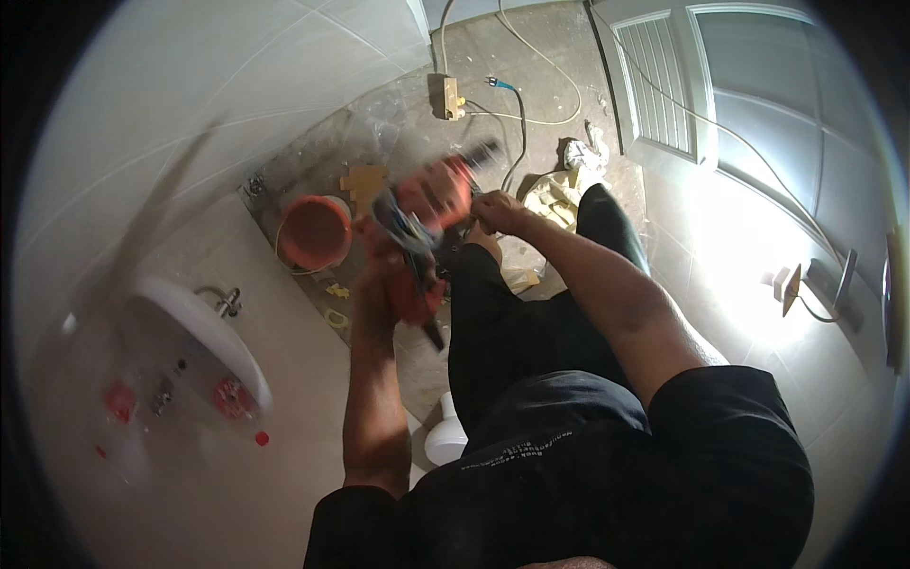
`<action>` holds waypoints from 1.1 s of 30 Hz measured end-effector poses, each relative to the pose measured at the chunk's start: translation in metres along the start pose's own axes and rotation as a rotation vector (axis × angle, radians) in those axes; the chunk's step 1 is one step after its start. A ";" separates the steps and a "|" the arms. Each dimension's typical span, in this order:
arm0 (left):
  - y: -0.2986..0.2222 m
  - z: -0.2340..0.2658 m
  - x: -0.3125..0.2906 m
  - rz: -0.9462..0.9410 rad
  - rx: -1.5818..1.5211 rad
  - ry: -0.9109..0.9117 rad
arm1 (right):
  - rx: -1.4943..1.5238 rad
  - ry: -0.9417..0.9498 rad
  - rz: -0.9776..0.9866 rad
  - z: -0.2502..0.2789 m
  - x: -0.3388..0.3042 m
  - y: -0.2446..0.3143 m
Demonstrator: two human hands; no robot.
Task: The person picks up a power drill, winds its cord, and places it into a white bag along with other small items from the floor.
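Red power tool [438,192] is being gripped by left hand [376,284], risking slipping if poorly balanced; right hand [499,211], grip unclear.

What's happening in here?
A person is holding a red power tool, blurred in the view, with the left hand on it. The right hand is beside the tool; blur hides whether it grips it. An orange bucket stands on the floor to the left of the tool. A plug with a teal body lies loose near a socket block, its prongs exposed.
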State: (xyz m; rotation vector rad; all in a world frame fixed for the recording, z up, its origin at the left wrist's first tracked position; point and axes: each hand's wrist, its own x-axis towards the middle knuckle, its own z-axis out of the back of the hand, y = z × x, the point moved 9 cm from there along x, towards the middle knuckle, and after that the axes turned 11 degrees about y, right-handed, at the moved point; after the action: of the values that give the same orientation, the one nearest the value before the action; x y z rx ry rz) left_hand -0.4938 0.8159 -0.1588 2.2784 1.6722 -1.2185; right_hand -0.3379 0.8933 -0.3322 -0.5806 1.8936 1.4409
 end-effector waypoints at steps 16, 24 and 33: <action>0.001 0.135 0.099 0.742 0.218 0.075 | -0.264 -0.039 0.247 0.116 0.089 0.056; 0.032 0.195 0.172 0.202 -0.080 -0.086 | -0.348 0.147 -0.040 0.046 0.167 -0.039; 0.055 0.286 0.256 0.647 0.559 -0.206 | -0.531 0.098 0.295 0.116 0.217 -0.032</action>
State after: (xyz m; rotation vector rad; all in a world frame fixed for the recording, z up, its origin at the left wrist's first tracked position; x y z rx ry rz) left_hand -0.5808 0.8564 -0.5343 2.5297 0.4676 -1.7788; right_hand -0.4323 1.0059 -0.5323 -0.6388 1.7161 2.1716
